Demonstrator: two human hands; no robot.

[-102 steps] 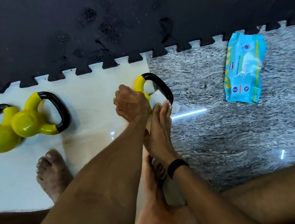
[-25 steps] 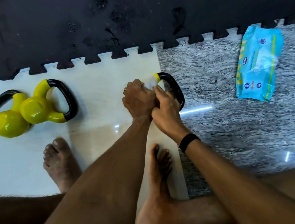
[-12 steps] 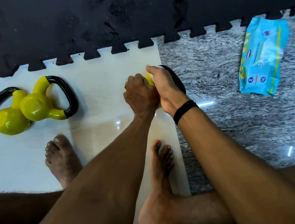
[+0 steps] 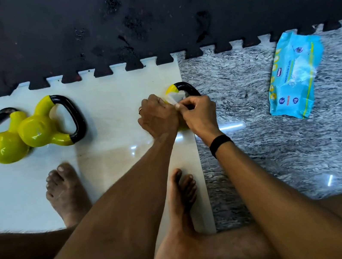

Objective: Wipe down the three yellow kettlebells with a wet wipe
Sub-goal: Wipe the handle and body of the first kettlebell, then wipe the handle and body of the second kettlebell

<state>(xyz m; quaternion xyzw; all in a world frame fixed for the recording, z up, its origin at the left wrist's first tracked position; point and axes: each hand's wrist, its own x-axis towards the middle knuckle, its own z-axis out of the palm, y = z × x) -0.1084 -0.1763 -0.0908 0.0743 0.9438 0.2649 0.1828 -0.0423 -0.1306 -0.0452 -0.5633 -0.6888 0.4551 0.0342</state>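
A yellow kettlebell (image 4: 189, 89) with a black handle lies at the seam between the white and grey floor, mostly hidden under my hands. My left hand (image 4: 157, 115) rests curled over its body and holds it. My right hand (image 4: 200, 113) pinches a white wet wipe (image 4: 175, 97) against the yellow part just below the handle. Two more yellow kettlebells lie touching each other at the far left: one (image 4: 0, 144) with its handle pointing up-left, the other (image 4: 41, 128) with its handle to the right.
A blue pack of wet wipes (image 4: 292, 75) lies on the grey marbled floor at the right. A black foam mat (image 4: 147, 20) with a toothed edge covers the far floor. My bare feet (image 4: 67, 194) and legs fill the near floor.
My right hand has come off the top of the kettlebell and drawn back right; it now pinches the wipe by the handle, and the wipe shows again. The left hand stays put.
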